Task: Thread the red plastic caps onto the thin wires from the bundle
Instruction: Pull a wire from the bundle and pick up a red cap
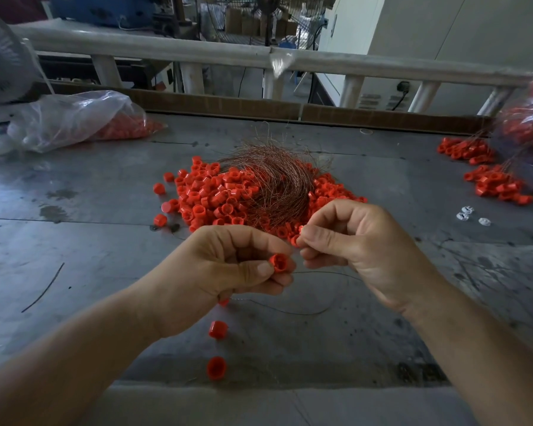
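Seen from the head camera, I note the left hand point(228, 272) pinching one red cap point(279, 262) between thumb and fingers, its open side facing up. The right hand point(351, 250), fingers curled, pinches a thin wire point(326, 273) just beside that cap. Behind them, the cap pile point(210, 198) lies on the metal table point(90, 241), under the wire bundle point(274, 179).

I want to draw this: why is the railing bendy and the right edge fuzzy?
Head view: the wide lens bows the railing; the bag at the right edge is blurred; the left hand, right hand and held cap look sharp.
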